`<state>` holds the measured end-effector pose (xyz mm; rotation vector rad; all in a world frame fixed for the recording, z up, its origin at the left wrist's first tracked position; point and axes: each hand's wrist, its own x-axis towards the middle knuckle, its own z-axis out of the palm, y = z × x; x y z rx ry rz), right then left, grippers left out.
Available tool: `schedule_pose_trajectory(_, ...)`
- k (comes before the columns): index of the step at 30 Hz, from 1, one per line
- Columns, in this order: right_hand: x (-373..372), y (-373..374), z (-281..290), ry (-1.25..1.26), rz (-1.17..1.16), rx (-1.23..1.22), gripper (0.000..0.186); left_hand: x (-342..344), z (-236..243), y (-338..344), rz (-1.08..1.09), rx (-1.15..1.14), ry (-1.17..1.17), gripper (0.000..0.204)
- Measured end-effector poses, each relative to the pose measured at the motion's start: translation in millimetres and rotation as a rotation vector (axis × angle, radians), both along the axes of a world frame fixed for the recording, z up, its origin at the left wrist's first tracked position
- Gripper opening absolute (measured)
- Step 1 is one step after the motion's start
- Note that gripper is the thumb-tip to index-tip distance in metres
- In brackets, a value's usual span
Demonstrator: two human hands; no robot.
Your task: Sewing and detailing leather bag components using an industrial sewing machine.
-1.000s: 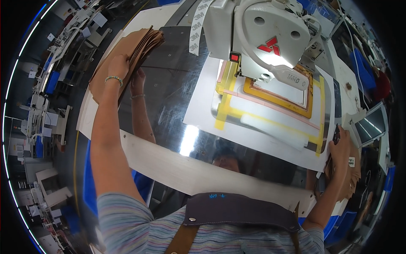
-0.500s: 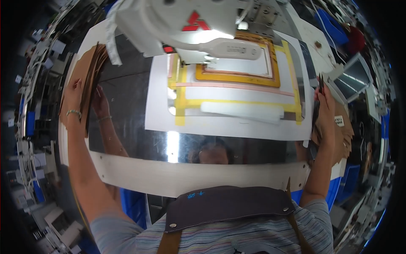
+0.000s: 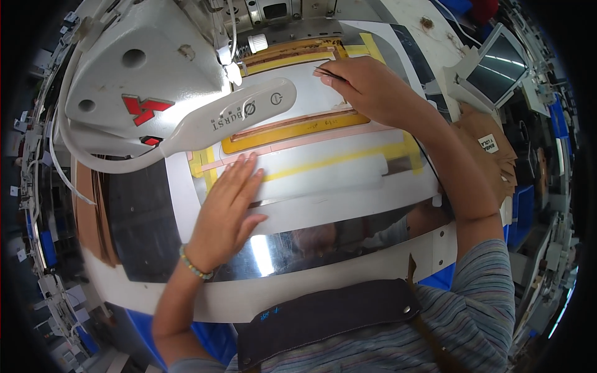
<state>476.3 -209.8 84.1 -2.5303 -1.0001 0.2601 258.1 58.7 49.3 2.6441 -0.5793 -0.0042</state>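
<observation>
My left hand (image 3: 224, 208) rests with fingers stretched out on the white sheet (image 3: 305, 202), just below the pink tape strip (image 3: 267, 151) along a yellow-edged frame (image 3: 292, 132). In my right hand (image 3: 376, 90) I pinch dark pointed tweezers (image 3: 329, 74). Their tips hover over the white area inside the frame, near its right side. Whether the tips touch anything is too small to tell. A loose translucent white strip (image 3: 329, 180) lies on the sheet, in front of the frame.
A sewing machine head (image 3: 106, 81) with a pale lamp (image 3: 233, 115) overhangs the left of the frame. Brown flat pieces are stacked at the left (image 3: 90, 217), and more brown pieces (image 3: 488, 165) lie at the right. A tilted screen (image 3: 500, 65) stands back right.
My left hand has left the brown stack and moved right onto the white sheet. My right hand has brought the tweezers from the right edge in over the frame. The view has shifted.
</observation>
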Motion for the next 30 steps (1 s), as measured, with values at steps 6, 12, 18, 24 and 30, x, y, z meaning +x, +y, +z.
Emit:
schedule_pose_trajectory(6,4.7,2.5,-23.0,-0.122,0.106,0.210,0.028,30.0,-17.6,-36.1,0.058,0.120,0.034,0.098)
schedule_pose_trajectory(12,4.8,-7.8,-16.4,-0.085,0.091,0.217,0.027,29.5,-19.6,-36.0,0.092,0.136,0.012,0.101)
schedule_pose_trajectory(18,0.3,-5.3,-22.2,-0.054,0.191,0.242,0.024,27.6,-14.7,-39.1,0.095,0.115,-0.006,0.097)
schedule_pose_trajectory(24,1.4,29.9,-38.0,0.095,0.199,0.274,0.024,34.5,-13.7,-36.7,0.069,0.133,0.000,0.095)
schedule_pose_trajectory(30,13.1,55.2,-39.3,0.342,0.195,0.155,0.022,36.8,-18.3,-38.2,0.077,0.145,-0.041,0.095)
